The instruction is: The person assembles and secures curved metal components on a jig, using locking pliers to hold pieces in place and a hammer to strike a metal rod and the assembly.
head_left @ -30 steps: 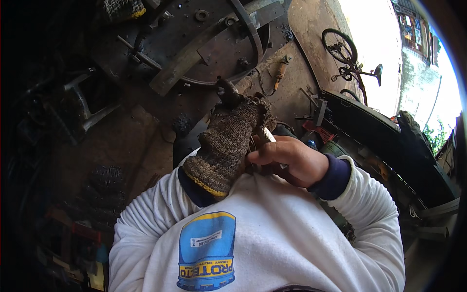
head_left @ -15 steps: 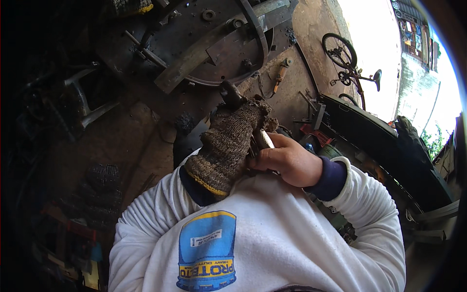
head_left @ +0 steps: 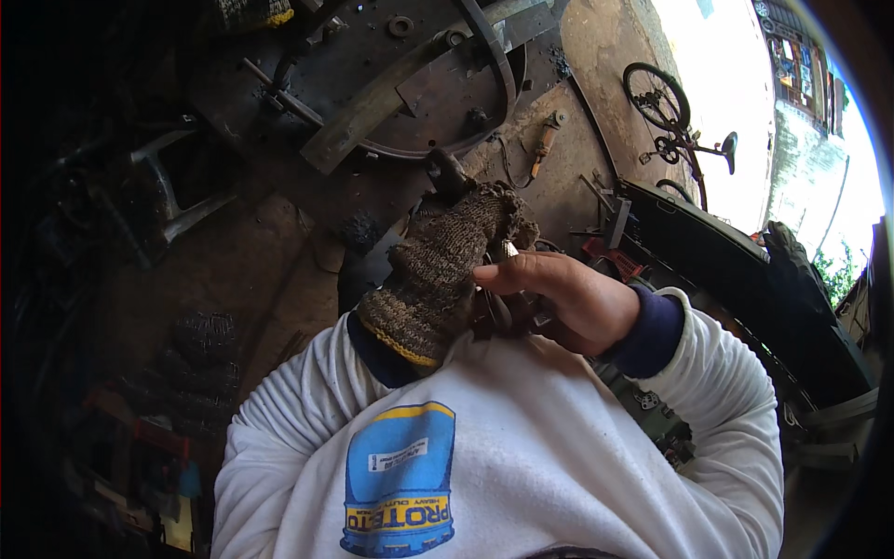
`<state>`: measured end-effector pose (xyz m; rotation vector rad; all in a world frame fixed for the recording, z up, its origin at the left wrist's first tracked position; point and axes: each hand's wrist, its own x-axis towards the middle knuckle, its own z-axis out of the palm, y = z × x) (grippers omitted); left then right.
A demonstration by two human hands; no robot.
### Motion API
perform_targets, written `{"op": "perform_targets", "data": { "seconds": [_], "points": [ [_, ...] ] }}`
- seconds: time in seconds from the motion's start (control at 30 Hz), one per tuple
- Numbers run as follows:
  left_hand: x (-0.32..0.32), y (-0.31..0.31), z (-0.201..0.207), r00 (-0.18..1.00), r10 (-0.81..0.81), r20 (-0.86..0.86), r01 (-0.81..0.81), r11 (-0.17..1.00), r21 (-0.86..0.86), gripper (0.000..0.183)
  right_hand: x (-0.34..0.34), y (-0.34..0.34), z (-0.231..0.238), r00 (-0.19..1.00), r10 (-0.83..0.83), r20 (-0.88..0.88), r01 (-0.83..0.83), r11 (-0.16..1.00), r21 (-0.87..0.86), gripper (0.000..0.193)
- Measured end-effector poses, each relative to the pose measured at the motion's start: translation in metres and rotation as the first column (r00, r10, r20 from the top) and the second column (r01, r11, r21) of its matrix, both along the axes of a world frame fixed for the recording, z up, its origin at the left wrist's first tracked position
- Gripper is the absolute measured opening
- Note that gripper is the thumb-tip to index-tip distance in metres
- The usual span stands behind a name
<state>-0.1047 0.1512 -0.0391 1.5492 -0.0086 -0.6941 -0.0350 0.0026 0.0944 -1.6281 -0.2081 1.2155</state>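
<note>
A worn grey-brown knit glove with a yellow cuff edge covers my left hand (head_left: 433, 265), in front of my chest. Its fingers curl inward, and their grip is mostly hidden. A dark blunt-ended piece (head_left: 449, 173) juts out beyond the glove. My bare right hand (head_left: 573, 298) is pressed up against the glove's right side, thumb stretched across toward it. Between the right thumb and the glove shows the end of a shiny knurled metal rod (head_left: 509, 249). Beneath the thumb are dark metal parts I cannot make out.
Ahead lies a dark metal worktable (head_left: 251, 116) with a large steel ring (head_left: 507, 79), a flat bar (head_left: 372, 107) and a loose washer (head_left: 400, 26). An orange-handled tool (head_left: 545, 140) rests to its right. Farther right are a bicycle (head_left: 675, 126) and a long dark panel (head_left: 736, 270).
My right hand has shifted slightly right, with its thumb raised and straightened across the rod. Less of the knurled rod shows. The gloved left hand stays nearly in place.
</note>
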Motion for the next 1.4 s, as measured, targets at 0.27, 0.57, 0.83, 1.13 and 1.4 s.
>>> {"op": "perform_targets", "data": {
  "seconds": [0.27, 0.57, 0.83, 1.13, 1.4],
  "points": [
    [0.009, 0.007, 0.037, 0.822, -0.004, 0.569, -0.196, 0.937, 0.289, 0.047, 0.005, 0.004, -0.001, 0.767, 0.510, 0.388, -0.473, 0.859, -0.195, 0.021],
    [0.002, 0.009, 0.038, 0.827, 0.011, 0.562, -0.169, 0.959, 0.229, 0.044, 0.012, 0.005, 0.001, 0.813, 0.504, 0.290, -0.459, 0.863, -0.212, 0.019],
    [-0.002, 0.014, 0.043, 0.798, -0.015, 0.603, -0.155, 0.961, 0.229, 0.040, 0.015, 0.008, 0.011, 0.924, 0.012, -0.382, -0.101, 0.971, -0.215, 0.036],
    [-0.004, 0.030, 0.048, 0.905, 0.371, 0.208, -0.385, 0.923, 0.029, 0.036, -0.002, -0.042, -0.001, 0.743, -0.498, -0.446, 0.395, 0.866, -0.308, 0.073],
    [-0.004, 0.104, 0.049, 0.808, 0.171, 0.564, -0.528, 0.633, 0.566, 0.040, -0.015, -0.076, -0.040, 0.742, -0.641, -0.196, 0.590, 0.763, -0.263, 0.047]
  ]
}}
